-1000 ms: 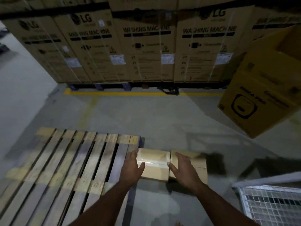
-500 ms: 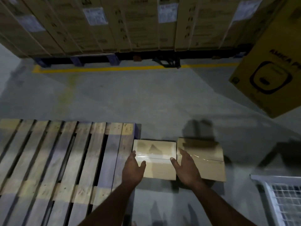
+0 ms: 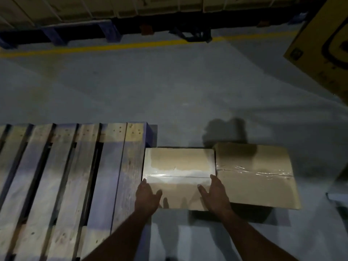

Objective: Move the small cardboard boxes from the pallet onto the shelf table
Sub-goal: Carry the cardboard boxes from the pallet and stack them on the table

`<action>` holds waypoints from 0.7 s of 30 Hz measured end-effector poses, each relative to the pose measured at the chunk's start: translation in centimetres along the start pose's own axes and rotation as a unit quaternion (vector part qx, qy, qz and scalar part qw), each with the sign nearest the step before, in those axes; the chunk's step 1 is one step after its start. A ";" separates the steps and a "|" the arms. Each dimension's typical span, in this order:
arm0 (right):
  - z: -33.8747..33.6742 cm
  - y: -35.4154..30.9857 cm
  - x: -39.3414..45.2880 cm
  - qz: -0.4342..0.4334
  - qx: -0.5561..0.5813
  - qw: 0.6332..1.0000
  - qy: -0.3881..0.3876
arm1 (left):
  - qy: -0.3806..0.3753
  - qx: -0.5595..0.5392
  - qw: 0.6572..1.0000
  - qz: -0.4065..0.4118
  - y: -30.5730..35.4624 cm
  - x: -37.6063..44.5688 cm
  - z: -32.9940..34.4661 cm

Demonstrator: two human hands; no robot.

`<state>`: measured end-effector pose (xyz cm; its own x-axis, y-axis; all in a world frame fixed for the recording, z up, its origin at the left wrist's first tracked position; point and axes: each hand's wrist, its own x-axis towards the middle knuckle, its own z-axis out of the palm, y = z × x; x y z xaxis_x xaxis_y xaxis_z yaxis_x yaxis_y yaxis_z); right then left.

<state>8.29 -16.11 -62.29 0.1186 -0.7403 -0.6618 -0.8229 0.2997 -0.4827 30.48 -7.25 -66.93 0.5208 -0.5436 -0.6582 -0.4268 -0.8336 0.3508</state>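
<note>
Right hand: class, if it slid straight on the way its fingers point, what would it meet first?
The right hand lies along the left box, fingers pointing up its side. It would probably rub the neighbouring right box first; depth is unclear.

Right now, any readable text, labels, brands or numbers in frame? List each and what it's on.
None can be read.
Big yellow carton, top right: a black rounded graphic and dark marks, cut off and blurred, no legible words.
Stacked cartons along the top edge: no print legible.
Left small box and right small box: clear tape only, no print visible.
Pallet: no markings.
</note>
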 end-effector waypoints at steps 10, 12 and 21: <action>2.8 1.7 3.4 0.003 -0.058 0.996 0.063 | 0.092 -0.006 0.996 -0.011 0.1 1.8 2.7; 3.2 1.5 3.5 0.006 -0.049 0.996 0.069 | 0.101 -0.027 0.994 -0.016 0.4 1.7 2.7; 0.1 0.5 4.4 0.060 0.161 0.980 0.103 | 0.127 -0.159 0.979 -0.020 1.5 2.2 -0.3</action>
<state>8.45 -19.16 -65.52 -0.1099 -0.7834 -0.6117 -0.6026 0.5419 -0.5858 31.17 -9.75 -67.61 0.7164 -0.4831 -0.5034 -0.1710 -0.8211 0.5446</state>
